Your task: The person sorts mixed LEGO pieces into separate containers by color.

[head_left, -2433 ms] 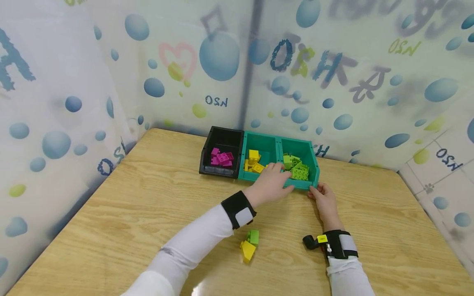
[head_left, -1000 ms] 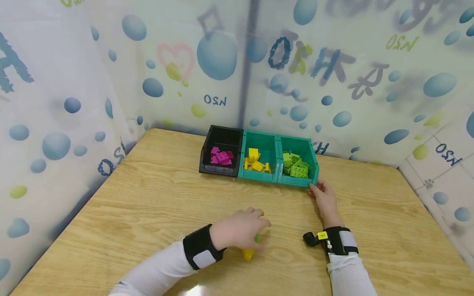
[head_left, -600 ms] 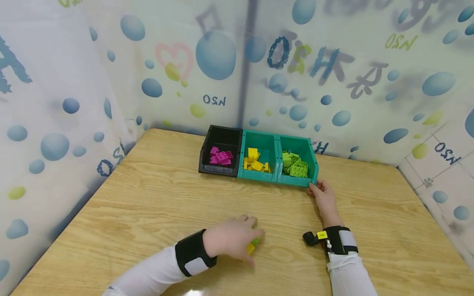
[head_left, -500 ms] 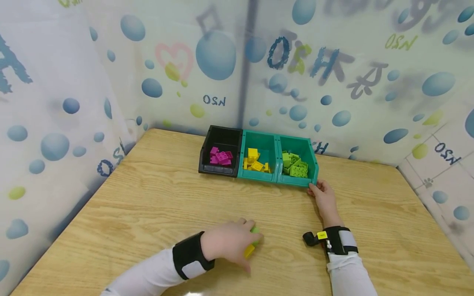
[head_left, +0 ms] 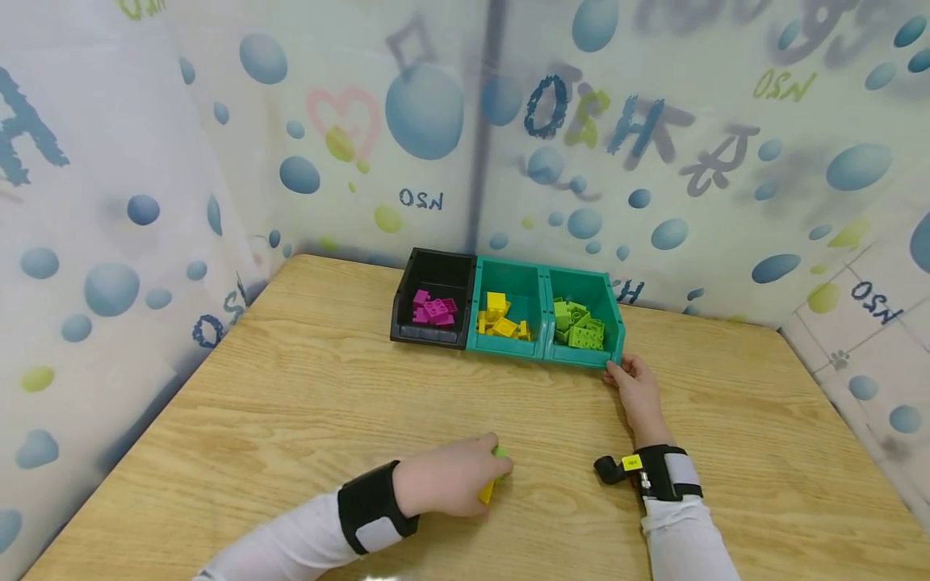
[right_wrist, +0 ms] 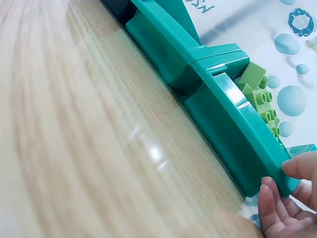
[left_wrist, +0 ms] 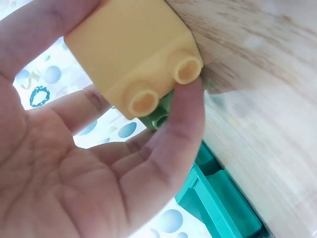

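Observation:
My left hand (head_left: 450, 478) pinches a yellow toy building block (head_left: 487, 491) near the front middle of the table. In the left wrist view the thumb and fingers close round this sloped yellow block (left_wrist: 129, 44), its two studs showing. Just behind it is a green block (head_left: 500, 454), mostly covered by the fingers; I cannot tell whether the two are joined. Farther back, my right hand (head_left: 638, 395) grips the front right corner of the right teal bin (head_left: 581, 356), thumb and fingers on the rim in the right wrist view. Light green blocks (head_left: 585, 333) lie in that bin.
A second teal bin (head_left: 504, 347) with yellow blocks (head_left: 504, 325) stands left of the first, and a black bin (head_left: 404, 303) with magenta blocks (head_left: 437, 310) beyond it. The three touch in a row. A patterned curtain (head_left: 429, 194) borders the wooden table (head_left: 320, 387).
My left hand has come from the teal bins down to the yellow and green blocks, and its fingers have closed on the yellow one. The right hand has stayed at the bin corner.

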Tool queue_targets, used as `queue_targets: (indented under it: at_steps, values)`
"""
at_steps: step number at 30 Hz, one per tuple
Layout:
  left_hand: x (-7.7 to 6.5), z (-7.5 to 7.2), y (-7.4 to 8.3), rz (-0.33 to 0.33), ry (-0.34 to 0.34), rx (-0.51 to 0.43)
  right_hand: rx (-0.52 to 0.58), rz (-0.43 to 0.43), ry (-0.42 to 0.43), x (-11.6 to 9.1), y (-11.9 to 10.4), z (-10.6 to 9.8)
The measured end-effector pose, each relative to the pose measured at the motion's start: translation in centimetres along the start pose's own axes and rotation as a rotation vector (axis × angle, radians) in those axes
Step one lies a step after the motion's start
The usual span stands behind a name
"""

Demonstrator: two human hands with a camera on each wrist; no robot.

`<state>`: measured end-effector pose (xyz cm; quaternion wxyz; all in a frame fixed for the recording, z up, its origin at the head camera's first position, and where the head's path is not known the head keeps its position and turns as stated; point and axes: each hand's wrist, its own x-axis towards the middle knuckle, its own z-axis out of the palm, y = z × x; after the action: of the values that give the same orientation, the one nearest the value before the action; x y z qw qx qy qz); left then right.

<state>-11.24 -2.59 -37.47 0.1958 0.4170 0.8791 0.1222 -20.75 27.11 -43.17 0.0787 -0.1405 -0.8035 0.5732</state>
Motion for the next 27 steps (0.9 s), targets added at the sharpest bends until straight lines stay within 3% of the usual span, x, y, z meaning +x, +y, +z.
queue_targets:
  at_steps: [27]
  values:
    - [-0.4,-1.3,-0.9,0.101,0.179,-0.058,0.021,-0.006,0.002,0.0,0.1,0.0]
